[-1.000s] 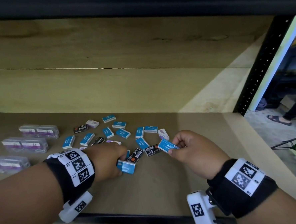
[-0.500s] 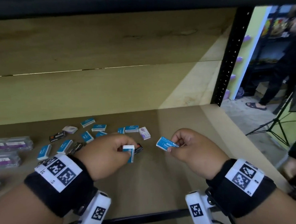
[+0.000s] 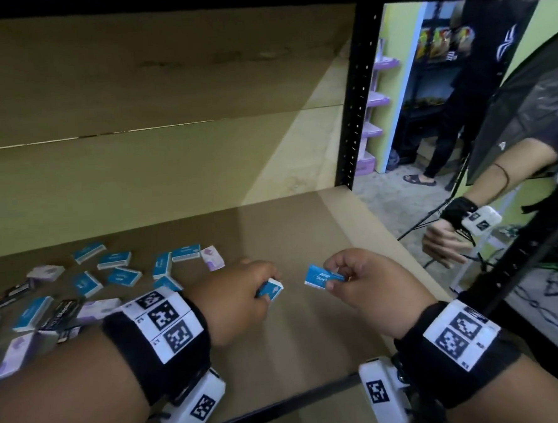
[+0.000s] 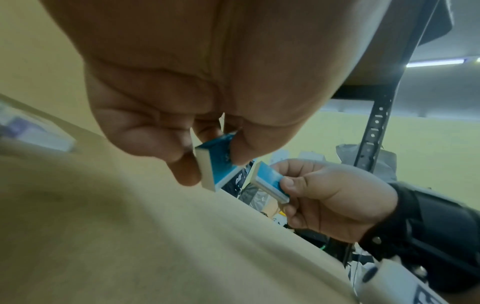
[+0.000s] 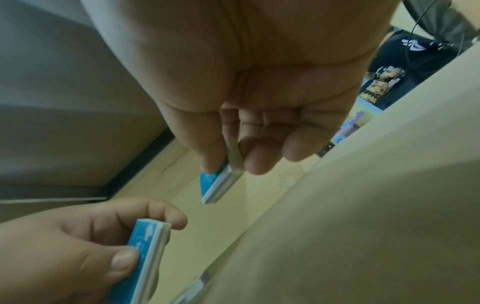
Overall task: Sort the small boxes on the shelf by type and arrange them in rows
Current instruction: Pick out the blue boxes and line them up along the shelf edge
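My left hand (image 3: 243, 295) pinches a small blue and white box (image 3: 271, 288) between thumb and fingers, seen close in the left wrist view as the same box (image 4: 221, 166). My right hand (image 3: 363, 281) pinches a second blue box (image 3: 320, 275), which the right wrist view shows edge-on (image 5: 221, 185). Both boxes hang just above the brown shelf board (image 3: 305, 236), a short gap apart. To the left lies a loose pile of several small boxes (image 3: 118, 273): blue, purple and white, and black ones, mixed together.
A black perforated shelf post (image 3: 356, 102) stands at the shelf's right rear corner. The wooden back wall (image 3: 137, 161) closes the shelf behind. Another person's arm with a wrist camera (image 3: 468, 222) is off to the right, outside the shelf.
My left hand lifted a blue box out of the pile and carried it right, toward the box in my right hand. The view has swung right, so the pile now sits at the left.
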